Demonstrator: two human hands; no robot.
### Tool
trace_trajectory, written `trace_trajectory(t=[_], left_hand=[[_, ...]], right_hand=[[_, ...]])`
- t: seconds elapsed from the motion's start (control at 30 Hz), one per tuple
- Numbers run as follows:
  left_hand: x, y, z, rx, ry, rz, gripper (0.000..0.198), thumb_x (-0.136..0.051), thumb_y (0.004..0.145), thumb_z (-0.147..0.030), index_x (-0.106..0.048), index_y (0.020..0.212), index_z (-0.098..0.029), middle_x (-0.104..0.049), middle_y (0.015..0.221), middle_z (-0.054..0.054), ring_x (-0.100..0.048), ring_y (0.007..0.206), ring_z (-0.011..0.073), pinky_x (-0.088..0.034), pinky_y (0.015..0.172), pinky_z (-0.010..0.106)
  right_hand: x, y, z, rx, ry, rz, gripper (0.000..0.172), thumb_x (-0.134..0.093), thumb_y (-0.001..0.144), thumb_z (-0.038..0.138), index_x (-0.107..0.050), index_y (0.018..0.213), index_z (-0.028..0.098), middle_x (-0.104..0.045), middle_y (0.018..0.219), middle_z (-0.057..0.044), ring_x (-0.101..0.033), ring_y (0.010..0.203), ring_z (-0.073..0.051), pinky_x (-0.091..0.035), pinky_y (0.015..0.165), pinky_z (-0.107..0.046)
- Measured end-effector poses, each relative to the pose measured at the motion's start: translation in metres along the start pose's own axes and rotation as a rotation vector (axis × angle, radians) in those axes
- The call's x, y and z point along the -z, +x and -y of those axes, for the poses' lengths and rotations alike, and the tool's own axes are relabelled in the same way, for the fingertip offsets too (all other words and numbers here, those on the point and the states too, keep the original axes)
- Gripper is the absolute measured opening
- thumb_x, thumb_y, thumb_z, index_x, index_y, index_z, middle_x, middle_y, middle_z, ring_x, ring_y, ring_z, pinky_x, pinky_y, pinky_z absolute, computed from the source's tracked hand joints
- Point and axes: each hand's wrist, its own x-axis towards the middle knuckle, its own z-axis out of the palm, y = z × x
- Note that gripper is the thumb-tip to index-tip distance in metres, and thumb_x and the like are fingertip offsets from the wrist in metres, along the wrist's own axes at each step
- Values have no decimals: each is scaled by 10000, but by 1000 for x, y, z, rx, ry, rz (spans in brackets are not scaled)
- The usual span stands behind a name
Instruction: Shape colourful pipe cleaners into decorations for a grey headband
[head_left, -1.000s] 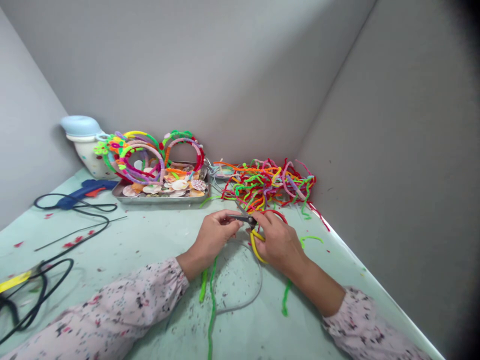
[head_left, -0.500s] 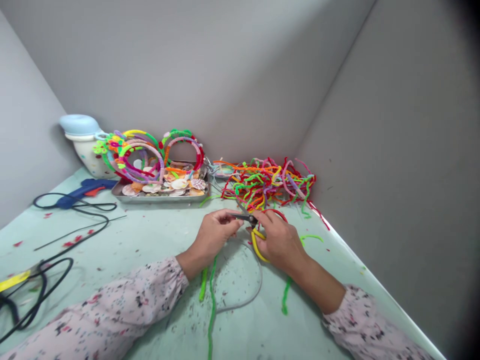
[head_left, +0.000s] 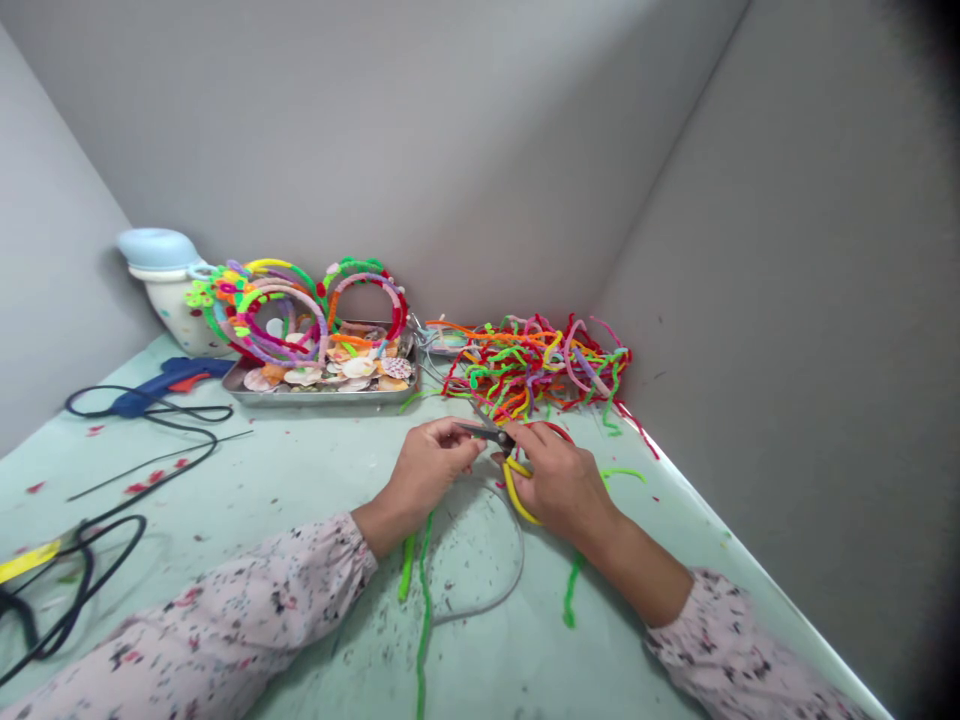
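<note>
Where the two hands meet on the pale green tabletop (head_left: 300, 480), the head view shows the right hand (head_left: 561, 487) closed through the loops of yellow-handled metal scissors (head_left: 514, 478), blades pointing left. The left hand (head_left: 429, 470) has its fingers curled shut and its fingertips pinched at the blade tips; what they pinch is too small to tell. A thin grey plastic headband (head_left: 517, 565) and loose green pipe cleaners (head_left: 424, 590) lie under the wrists. Behind: tangled multicolour pipe-cleaner pile (head_left: 536, 365), steel tray of seashells (head_left: 322, 398) bearing wrapped headbands (head_left: 289, 310), blue glue gun (head_left: 169, 383), black cable (head_left: 161, 462).
</note>
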Motion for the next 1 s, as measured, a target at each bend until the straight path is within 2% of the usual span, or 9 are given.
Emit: trace_trajectory(t=[0.67, 0.87, 1.0], left_hand=[[0, 1, 0, -15, -6, 3, 164, -671, 698, -272, -660, 789, -136, -498, 574, -52, -376, 479, 49, -291, 447, 174], [0, 1, 0, 2, 6, -2, 131, -661, 701, -268, -632, 717, -141, -506, 550, -54, -380, 461, 48, -286, 438, 172], [0, 0, -1, -1, -4, 1, 120, -664, 695, -262, -628, 713, -149, -494, 531, -59, -391, 461, 51, -281, 428, 167]], right_hand=[[-4, 0, -9, 33, -4, -23, 287, -562, 813, 232, -611, 1094, 263, -675, 899, -20, -610, 770, -170, -361, 559, -260], [-10, -1, -11, 28, 127, -47, 286, -576, 819, 239, -613, 1102, 242, -682, 955, -38, -623, 809, -173, -425, 640, -248], [-14, -1, -12, 9, 257, -35, 279, -590, 829, 255, -617, 1106, 232, -680, 894, -27, -615, 768, -160, -439, 663, -242]])
